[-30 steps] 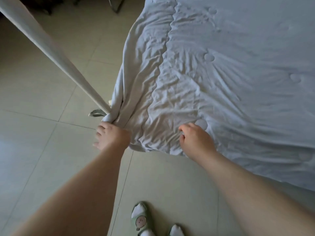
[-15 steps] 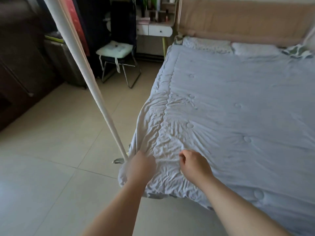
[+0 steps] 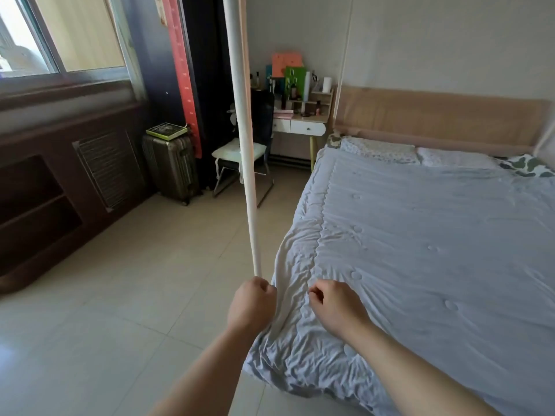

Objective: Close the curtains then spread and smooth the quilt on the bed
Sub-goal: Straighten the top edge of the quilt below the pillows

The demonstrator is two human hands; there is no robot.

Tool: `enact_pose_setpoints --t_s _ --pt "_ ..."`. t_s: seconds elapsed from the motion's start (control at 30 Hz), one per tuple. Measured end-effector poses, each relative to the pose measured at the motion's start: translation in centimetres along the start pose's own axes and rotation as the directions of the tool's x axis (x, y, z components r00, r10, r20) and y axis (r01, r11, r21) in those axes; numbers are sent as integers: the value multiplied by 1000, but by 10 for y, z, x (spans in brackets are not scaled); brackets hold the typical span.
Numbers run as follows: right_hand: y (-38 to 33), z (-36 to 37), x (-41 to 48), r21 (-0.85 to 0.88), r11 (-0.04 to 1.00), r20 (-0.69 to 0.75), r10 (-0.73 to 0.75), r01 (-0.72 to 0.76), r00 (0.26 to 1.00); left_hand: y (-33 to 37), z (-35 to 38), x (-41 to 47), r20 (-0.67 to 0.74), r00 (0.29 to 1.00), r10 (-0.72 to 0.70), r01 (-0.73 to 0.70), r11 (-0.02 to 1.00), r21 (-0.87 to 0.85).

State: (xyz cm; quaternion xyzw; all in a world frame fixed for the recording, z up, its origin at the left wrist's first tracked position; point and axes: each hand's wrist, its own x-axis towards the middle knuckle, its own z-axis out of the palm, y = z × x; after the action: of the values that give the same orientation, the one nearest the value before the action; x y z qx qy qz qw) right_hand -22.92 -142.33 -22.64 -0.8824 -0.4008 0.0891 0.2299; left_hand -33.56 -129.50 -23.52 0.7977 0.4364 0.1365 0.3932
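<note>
Quilt (image 3: pixel 420 250) lies spread across the bed (image 3: pixel 444 115), pale blue and mostly flat, with its crumpled corner bunched right at my two grips. My left hand (image 3: pixel 252 304) is curled into a fist at the quilt's outer edge, and a fold of the fabric rises up against its knuckles; I take this grip to be closed on that edge, though the fingers themselves are turned away from me and I cannot see the pinch. Just above this fist the white pole (image 3: pixel 244 145) comes down to meet it, so close that I cannot tell whether the hand touches the pole or only the cloth. My right hand (image 3: pixel 336 307) sits just beside the left, on the quilt's top surface, fingers curled in narrow; whether they hold a pinch of fabric or only rest on it I cannot tell. Between the two grips runs the stitched seam of the quilt, wrinkled and ridged. Beyond my right grip the quilt smooths out toward the pillows (image 3: pixel 420 153) at the headboard. Past my left grip, across the tiled floor (image 3: pixel 120 310), stand a chair (image 3: pixel 237 163) and a suitcase (image 3: pixel 172 166), and farther off the window (image 3: pixel 63 34) is uncovered and bright.
</note>
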Motion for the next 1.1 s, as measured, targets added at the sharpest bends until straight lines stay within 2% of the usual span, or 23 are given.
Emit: enact_pose_setpoints --t_s 0.23,0.43,0.63,0.87,1.1 --pt "-96 31 32 30 998 -71 49 -47 996 -33 -90 49 13 989 148 -148 987 67" --pt "-188 61 69 105 988 -164 133 -117 977 -62 -183 104 54 974 221 -224 974 40" --pt "-263 73 124 141 983 -206 147 -120 967 -80 -247 164 56 970 238 -237 971 -15" --pt "-292 76 213 152 978 -262 181 -144 948 -72 -270 248 55 969 242 -239 969 -63" --pt "-272 70 328 174 960 -280 262 -219 924 -33 -257 375 91 948 304 -301 953 -44"
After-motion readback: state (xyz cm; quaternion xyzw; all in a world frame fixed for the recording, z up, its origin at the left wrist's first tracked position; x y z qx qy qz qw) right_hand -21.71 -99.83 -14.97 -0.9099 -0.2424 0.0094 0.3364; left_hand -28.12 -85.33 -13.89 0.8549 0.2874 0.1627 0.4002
